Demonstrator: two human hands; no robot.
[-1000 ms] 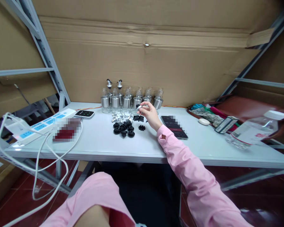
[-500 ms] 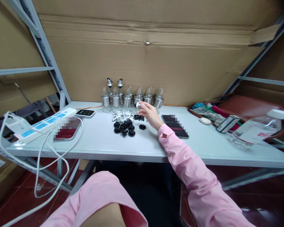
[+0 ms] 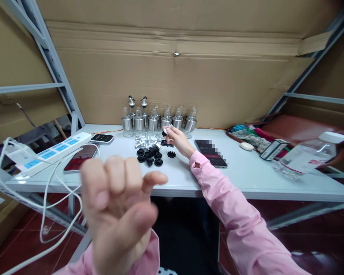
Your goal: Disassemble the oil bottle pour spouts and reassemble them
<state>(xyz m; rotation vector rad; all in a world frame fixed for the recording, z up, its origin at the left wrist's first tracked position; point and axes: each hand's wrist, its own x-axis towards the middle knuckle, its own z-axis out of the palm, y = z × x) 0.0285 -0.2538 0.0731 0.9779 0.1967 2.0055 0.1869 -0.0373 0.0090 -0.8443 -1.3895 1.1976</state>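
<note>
My right hand (image 3: 179,141) pinches a small silver pourer head (image 3: 166,130) with a black part, just in front of the glass bottles (image 3: 153,123) with metal sleeves. Close to the camera, my left hand (image 3: 120,210) is raised, palm up, thumb and forefinger apart and the other fingers curled, holding nothing. On the table lie silver-white pieces (image 3: 146,141), black stoppers (image 3: 149,156) and small black parts (image 3: 171,154). Two bottles at the back left carry pourers (image 3: 144,102).
At the left are a white power strip (image 3: 54,152), cables, a phone (image 3: 81,156) and a small white device (image 3: 102,138). Another phone (image 3: 210,152) lies right of centre. A plastic bottle (image 3: 309,154), small box (image 3: 273,149) and white oval object (image 3: 247,146) stand farther right.
My left hand has risen into view from below, in front of the table's left part. My right hand has turned the pourer head a little and stays near the bottles.
</note>
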